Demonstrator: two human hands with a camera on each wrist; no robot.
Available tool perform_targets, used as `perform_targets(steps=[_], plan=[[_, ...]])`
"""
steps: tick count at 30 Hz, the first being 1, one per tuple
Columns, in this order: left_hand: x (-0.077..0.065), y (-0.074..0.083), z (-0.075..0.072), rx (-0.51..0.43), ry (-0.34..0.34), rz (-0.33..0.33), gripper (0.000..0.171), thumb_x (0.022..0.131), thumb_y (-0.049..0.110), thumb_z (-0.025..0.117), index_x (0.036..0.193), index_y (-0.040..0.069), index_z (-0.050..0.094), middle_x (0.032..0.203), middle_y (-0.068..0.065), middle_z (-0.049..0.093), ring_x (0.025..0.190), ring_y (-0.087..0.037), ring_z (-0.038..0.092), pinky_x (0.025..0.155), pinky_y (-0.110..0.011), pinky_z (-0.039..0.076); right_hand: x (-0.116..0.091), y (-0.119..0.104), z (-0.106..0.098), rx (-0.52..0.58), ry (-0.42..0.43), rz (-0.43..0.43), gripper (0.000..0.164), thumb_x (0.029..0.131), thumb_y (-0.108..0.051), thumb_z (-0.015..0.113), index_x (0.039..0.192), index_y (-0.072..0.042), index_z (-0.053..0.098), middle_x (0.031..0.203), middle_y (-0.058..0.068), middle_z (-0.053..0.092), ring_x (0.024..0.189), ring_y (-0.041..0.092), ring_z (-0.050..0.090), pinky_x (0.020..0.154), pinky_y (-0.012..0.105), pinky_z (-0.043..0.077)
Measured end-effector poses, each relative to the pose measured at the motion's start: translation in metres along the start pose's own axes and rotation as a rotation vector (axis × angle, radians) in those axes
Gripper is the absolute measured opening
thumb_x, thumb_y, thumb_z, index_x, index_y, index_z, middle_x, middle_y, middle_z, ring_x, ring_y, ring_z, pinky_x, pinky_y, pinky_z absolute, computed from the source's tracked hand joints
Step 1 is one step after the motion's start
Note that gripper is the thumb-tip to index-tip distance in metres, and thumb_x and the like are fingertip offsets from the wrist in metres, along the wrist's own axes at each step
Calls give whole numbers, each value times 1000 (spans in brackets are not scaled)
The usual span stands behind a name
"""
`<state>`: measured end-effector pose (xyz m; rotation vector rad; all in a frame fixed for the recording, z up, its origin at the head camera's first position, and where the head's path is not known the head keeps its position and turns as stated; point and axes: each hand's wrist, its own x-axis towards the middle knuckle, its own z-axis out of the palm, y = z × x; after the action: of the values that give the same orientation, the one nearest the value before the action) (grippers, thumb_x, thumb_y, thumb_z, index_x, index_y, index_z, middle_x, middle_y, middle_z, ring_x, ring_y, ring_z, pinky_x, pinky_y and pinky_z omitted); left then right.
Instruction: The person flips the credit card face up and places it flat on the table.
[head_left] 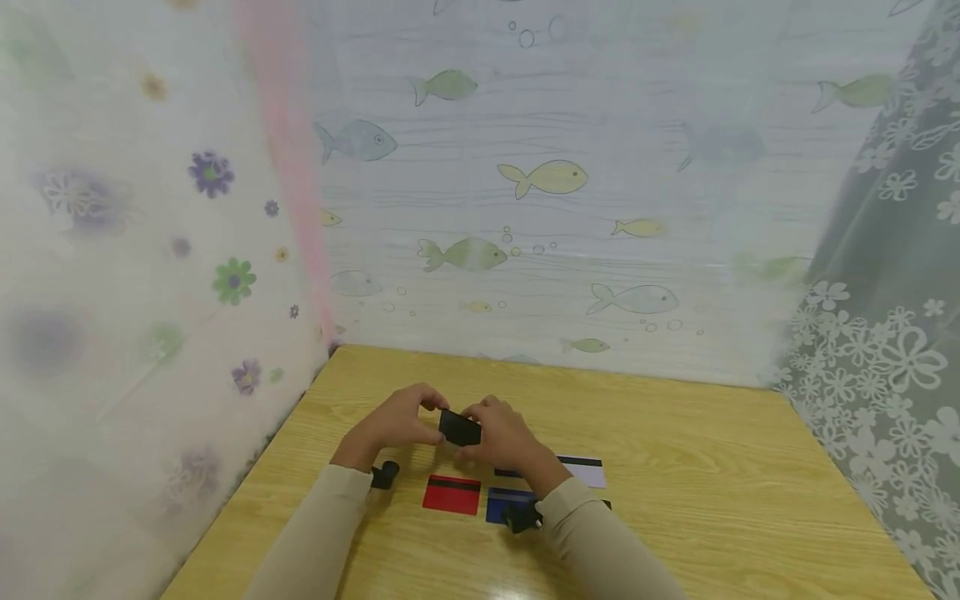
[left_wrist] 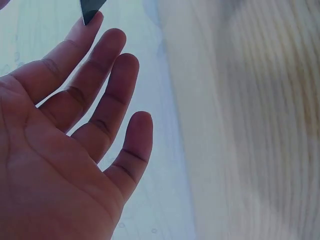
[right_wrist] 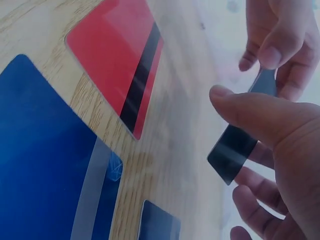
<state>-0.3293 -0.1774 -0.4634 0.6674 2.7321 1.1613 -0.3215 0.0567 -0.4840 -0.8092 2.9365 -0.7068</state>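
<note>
Soft, rather dim light fills the head view, with faint shadows and a small glare on the surface (head_left: pixel 712 492) at the bottom edge. In the left wrist view, the left grip (left_wrist: pixel 65 155) looks dark against pale brightness, the wood grain blurred. Haze washes out the right wrist view's upper right; the black card (right_wrist: pixel 235 150) carries a sheen.

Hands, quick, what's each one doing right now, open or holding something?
Left hand: holding the black card, pinched at one end.
Right hand: holding that black card too, toward its other end.
</note>
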Motion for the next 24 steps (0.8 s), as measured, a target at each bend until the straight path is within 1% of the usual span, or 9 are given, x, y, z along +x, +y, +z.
perform_targets(steps=[3,7,11,13,15,17,21,24], plan=[[-1,1,-1,2,6,13,48,77,21,88,120,14,69,122,-3,66,120,-34,58,101,-52,49,0,0,0,8,19,-18,67,80,-50,87,136,-19,66,121,7,60,96,21,57,79,39,50],[-1,4,-3,4,15,27,49,79,24,88,123,15,69,125,-1,66,122,-31,58,102,-52,49,0,-2,0,2,44,-36,65,83,-53,84,136,-19,66,122,6,62,102,24,60,86,47,50],[-3,5,-4,-26,15,39,61,80,31,88,134,14,64,134,-3,64,126,-29,58,105,-56,47,0,-3,-1,27,70,-36,62,83,-52,83,134,-20,67,122,5,66,105,26,62,90,54,49],[-4,5,-4,-54,1,37,71,79,35,89,140,13,60,140,-7,62,130,-30,56,108,-59,44,0,-2,-2,55,80,-34,60,83,-53,83,131,-20,69,121,4,68,106,26,64,91,55,50],[-5,4,-3,-80,-18,33,81,78,38,90,147,13,54,145,-11,59,133,-31,54,112,-61,40,1,-1,-2,90,83,-32,59,83,-54,83,129,-20,69,120,3,71,108,26,66,92,53,52],[-6,1,-1,-105,-38,23,87,77,39,90,150,14,50,148,-13,57,136,-32,52,114,-61,37,1,-1,-2,133,84,-27,58,83,-55,83,128,-20,70,119,2,73,110,27,67,93,51,54],[-8,-5,1,-139,-65,12,90,77,35,90,153,13,46,151,-15,54,139,-35,49,115,-64,35,-1,-3,-3,225,73,-6,61,85,-51,83,131,-15,65,119,1,73,116,30,66,97,49,54],[-8,-9,5,-147,-82,13,89,79,32,89,154,11,45,151,-14,54,140,-36,48,114,-65,34,-3,-4,-4,289,72,9,64,86,-46,83,134,-11,60,119,0,73,116,28,65,97,48,54]])
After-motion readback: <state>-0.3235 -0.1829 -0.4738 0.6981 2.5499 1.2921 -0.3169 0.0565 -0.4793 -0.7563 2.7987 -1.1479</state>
